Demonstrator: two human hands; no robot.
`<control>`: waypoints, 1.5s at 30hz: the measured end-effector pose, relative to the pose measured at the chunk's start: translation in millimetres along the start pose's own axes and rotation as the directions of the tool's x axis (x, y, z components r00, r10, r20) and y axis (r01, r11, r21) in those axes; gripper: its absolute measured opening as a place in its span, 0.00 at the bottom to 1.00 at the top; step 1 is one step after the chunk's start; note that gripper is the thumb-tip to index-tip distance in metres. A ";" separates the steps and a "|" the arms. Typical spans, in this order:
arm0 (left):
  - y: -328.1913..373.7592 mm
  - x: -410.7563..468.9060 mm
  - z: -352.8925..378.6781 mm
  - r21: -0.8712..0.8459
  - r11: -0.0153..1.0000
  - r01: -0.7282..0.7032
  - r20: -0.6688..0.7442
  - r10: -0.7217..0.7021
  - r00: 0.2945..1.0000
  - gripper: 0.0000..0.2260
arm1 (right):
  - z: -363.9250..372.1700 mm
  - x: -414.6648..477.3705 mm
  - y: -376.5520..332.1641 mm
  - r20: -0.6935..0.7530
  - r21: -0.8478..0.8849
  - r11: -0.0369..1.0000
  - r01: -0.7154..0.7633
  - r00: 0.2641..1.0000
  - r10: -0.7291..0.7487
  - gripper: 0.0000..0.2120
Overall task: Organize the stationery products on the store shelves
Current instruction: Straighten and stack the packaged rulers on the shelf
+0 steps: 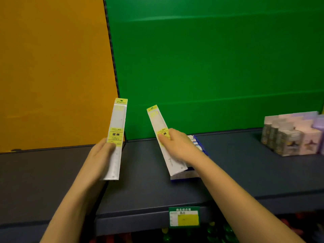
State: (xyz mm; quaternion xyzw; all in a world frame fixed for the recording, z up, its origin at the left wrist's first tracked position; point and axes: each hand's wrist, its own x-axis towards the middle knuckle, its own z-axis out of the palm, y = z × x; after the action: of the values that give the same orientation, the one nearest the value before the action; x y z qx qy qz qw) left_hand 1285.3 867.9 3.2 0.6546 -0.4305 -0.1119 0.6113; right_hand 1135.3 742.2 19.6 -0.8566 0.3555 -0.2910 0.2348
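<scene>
Left hand [100, 155] grips a long clear-packaged ruler with yellow label [116, 137] above the dark shelf's [149, 190] front edge; right hand [177, 146] grips a second packaged ruler [160, 130] over a blue tray [201, 146].

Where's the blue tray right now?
In the head view, the blue plastic tray sits on the dark shelf, right of centre, mostly hidden behind the right hand.
</scene>
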 end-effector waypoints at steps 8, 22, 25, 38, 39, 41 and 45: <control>68.7 -33.8 142.8 -0.188 0.981 -0.039 0.365 0.106 0.925 0.08 | -143.9 -101.5 91.6 -0.310 0.199 0.971 -0.134 0.931 0.193 0.16; 146.4 -189.8 435.7 -0.256 0.966 -0.023 0.610 0.180 0.772 0.11 | -353.2 -309.3 300.6 -0.371 0.303 0.861 -0.408 0.782 0.501 0.11; 163.6 -203.8 477.7 -0.232 0.973 -0.019 0.621 0.163 0.767 0.14 | -383.2 -323.3 330.3 -0.366 0.306 0.843 -0.442 0.763 0.533 0.14; 210.1 -176.9 669.3 -0.169 0.982 0.078 0.702 0.064 0.710 0.09 | -493.9 -273.2 481.6 -0.360 0.197 0.845 -0.497 0.765 0.534 0.13; 213.6 -170.2 681.6 -0.171 0.983 0.072 0.718 0.074 0.692 0.08 | -501.9 -261.4 492.7 -0.342 0.199 0.847 -0.494 0.774 0.532 0.13; 220.9 -154.8 703.9 -0.159 0.986 0.044 0.741 0.089 0.666 0.07 | -515.5 -237.5 509.3 -0.298 0.177 0.852 -0.492 0.799 0.523 0.10; 232.2 -129.7 737.2 -0.136 0.990 -0.030 0.742 0.122 0.659 0.11 | -526.5 -194.2 553.1 -0.252 0.113 0.867 -0.485 0.830 0.497 0.07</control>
State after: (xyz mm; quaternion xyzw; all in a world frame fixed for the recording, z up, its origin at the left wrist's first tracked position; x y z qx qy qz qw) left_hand 611.8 467.2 -5.5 0.4967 -0.6637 -0.3692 0.4200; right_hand 411.4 431.8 -2.6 -0.6827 0.5860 -0.3438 0.2690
